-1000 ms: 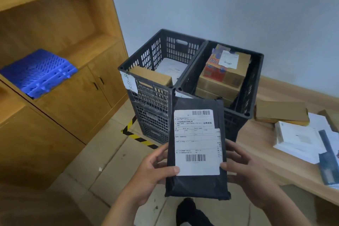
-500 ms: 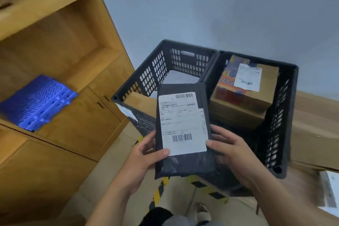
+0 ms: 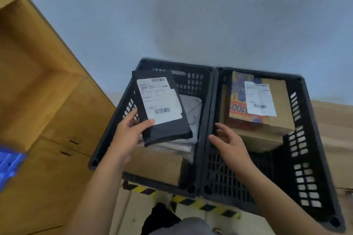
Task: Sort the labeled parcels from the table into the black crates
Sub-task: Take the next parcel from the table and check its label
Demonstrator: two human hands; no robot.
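One black parcel (image 3: 162,108) in left-hand fingers (image 3: 149,121), label up, lengthwise away; right hand (image 3: 228,144) slack

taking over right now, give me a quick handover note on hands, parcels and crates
Left hand: grips the black parcel by its lower left corner, over the left crate.
Right hand: holds nothing, fingers relaxed, above the divide between the crates.
Left crate holds a grey bag and a brown box; right crate holds stacked labelled cardboard boxes.
Left to do: release the black parcel into the left crate, probably, then fetch more from the table.
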